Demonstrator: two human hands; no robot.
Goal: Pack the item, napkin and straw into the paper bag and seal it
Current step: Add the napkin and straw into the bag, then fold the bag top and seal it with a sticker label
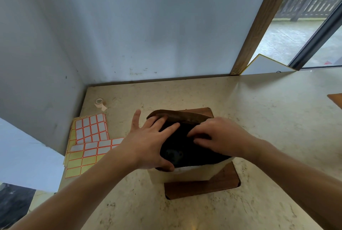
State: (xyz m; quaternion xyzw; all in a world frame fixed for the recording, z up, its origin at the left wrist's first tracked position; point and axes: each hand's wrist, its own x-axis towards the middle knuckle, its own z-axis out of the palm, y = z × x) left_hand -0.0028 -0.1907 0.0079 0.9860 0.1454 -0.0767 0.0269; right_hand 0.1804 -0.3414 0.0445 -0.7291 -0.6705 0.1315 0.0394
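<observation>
Spreading across the frame: a pale stone-look counter (pixel 259 118), backed by a grey-white wall panel (pixel 148 26). Lying on it, a dark wooden board (pixel 212 185), and standing on that board, the paper bag (pixel 185 174), mouth gaping, interior dark, contents too dim to tell. Showing no readable writing anywhere. Gripping the bag's near-left rim: left hand (pixel 148 142), fingers spread, thumb below the edge. Resting over the right rim: right hand (pixel 220 137), fingers loosely extended. Lying left, well apart: blank label sheets (pixel 88 140); beyond them, a small tape roll (pixel 100 102).
</observation>
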